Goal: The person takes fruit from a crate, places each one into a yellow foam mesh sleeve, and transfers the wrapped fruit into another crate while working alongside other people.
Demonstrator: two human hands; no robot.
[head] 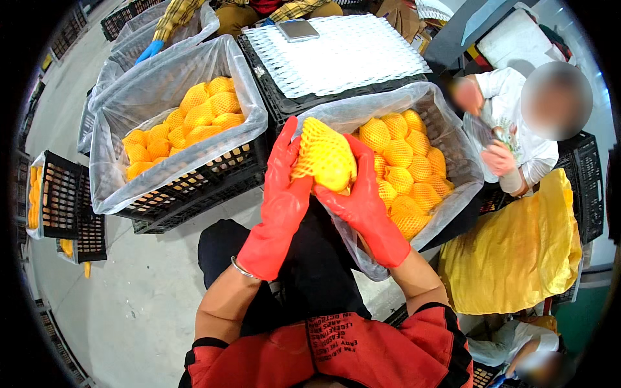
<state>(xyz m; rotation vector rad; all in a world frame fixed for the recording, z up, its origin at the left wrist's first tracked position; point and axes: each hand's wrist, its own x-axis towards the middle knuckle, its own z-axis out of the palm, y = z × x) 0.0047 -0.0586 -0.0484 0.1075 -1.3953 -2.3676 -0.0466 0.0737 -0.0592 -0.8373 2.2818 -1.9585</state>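
Between my two red-gloved hands is a yellow fruit in a yellow foam net sleeve [326, 155], held up over the near left corner of a lined crate. My left hand [286, 194] grips its left side, with fingers pointing up along the net. On the fruit's right and lower side, the thumb and fingers of my right hand [361, 194] press in. Net-sleeved fruits [400, 160] lie packed in the crate with a translucent liner [444, 116] to the right. The fruit's kind cannot be told.
A black crate with a liner [179, 189] holds more sleeved fruits at left. White foam netting [335, 58] covers a crate ahead, a phone-like device [298, 30] on it. Co-workers are ahead, at right [509, 126] and lower right. Yellow cloth [514, 252] drapes at right; stacked crates [60, 194] stand far left.
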